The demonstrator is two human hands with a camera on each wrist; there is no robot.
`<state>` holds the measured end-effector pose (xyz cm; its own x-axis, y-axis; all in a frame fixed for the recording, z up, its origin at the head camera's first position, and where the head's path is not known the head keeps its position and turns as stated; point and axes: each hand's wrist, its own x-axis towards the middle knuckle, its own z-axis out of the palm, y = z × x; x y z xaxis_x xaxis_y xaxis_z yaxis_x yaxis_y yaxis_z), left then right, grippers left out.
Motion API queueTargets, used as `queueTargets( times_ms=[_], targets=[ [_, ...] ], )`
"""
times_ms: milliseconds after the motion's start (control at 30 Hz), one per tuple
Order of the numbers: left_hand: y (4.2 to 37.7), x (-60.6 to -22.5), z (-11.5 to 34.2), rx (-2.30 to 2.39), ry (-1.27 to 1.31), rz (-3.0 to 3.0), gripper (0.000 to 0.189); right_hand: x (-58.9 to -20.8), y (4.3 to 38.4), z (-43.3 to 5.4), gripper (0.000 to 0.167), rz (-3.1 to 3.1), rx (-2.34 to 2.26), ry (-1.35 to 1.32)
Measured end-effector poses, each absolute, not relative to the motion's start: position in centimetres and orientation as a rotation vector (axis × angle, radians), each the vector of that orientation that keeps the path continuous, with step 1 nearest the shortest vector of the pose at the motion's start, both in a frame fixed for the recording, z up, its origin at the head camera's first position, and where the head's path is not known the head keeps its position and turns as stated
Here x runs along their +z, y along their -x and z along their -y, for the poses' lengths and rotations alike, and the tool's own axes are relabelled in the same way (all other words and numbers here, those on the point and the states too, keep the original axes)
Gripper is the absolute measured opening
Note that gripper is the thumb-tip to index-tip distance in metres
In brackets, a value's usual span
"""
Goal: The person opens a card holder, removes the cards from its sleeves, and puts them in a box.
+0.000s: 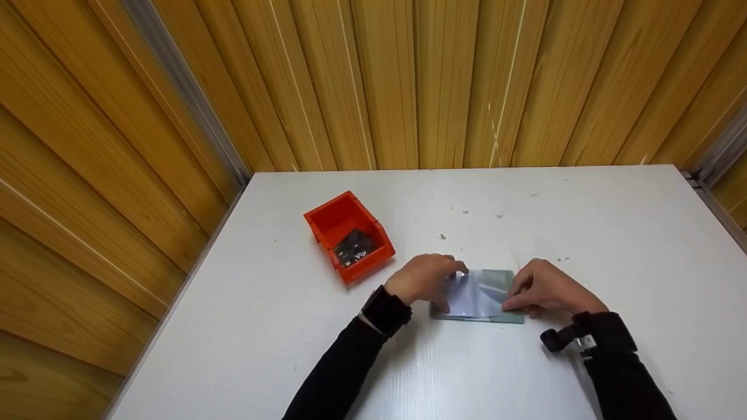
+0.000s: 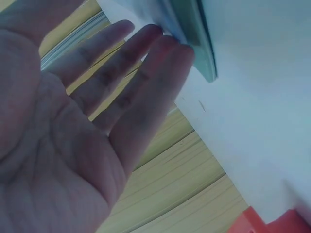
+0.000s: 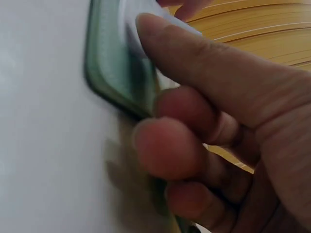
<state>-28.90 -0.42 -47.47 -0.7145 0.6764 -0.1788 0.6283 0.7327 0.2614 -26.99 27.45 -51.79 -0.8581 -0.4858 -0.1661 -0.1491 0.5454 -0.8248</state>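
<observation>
A thin pale-green wallet-like holder (image 1: 513, 318) with rounded corners lies on the white table. Over it is a whitish, translucent sheet (image 1: 470, 296) that looks like plastic; whether it is fixed to the holder I cannot tell. My left hand (image 1: 425, 279) is at the holder's left end. In the left wrist view its fairly straight fingers (image 2: 150, 90) touch the holder's edge. At the right end, my right hand (image 1: 548, 289) pinches the sheet's edge, with the thumb (image 3: 167, 41) on top. The fingers beneath the thumb are curled, and the sheet's pinched edge is partly hidden.
An orange-red bin (image 1: 369, 269) stands on the table (image 1: 245, 326) to the left of my left hand. Dark cards (image 1: 355, 246), one marked "Vip", lie in it. Wood-patterned panels (image 1: 385, 87) rise behind the table and along its left side.
</observation>
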Motion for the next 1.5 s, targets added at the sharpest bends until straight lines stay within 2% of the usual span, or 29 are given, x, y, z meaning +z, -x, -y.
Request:
queueTargets(
  times_ms=[100,200,400,500,667,900,1267,1367,1500],
  targets=[
    [29.0,-47.3,0.8,0.334,-1.007,-2.641,0.071,-51.8,27.0,-27.1,0.014,-2.375,-1.277,0.594],
    [29.2,-46.9,1.2,0.366,-0.998,-2.653,0.068,-51.8,26.9,-26.7,0.018,-2.314,-1.327,0.648],
    [29.9,-45.9,1.0,0.486,-1.105,-2.854,0.046,-51.1,26.7,-25.9,0.054,-2.163,-1.361,0.699],
    [29.9,-45.7,0.6,0.53,-1.228,-2.89,0.037,-51.2,26.7,-25.3,0.059,-2.11,-1.316,0.777],
    [29.5,-46.6,0.2,0.359,-1.345,-2.801,0.027,-51.4,26.5,-24.9,0.058,-2.095,-1.287,0.8],
    [29.5,-47.7,0.4,0.191,-1.268,-2.711,0.039,-51.2,26.7,-25.2,0.057,-2.106,-1.287,0.759],
    [29.7,-47.1,1.1,0.259,-1.203,-2.684,0.041,-50.6,26.8,-25.4,0.053,-2.261,-1.256,0.672],
    [30.1,-46.1,1.9,0.319,-1.18,-2.792,0.051,-49.8,26.8,-25.7,0.053,-2.46,-1.235,0.619],
    [30.9,-44.3,3.9,0.324,-1.105,-3.013,0.074,-48.3,26.5,-26.9,0.053,-2.882,-1.111,0.539]
  ],
)
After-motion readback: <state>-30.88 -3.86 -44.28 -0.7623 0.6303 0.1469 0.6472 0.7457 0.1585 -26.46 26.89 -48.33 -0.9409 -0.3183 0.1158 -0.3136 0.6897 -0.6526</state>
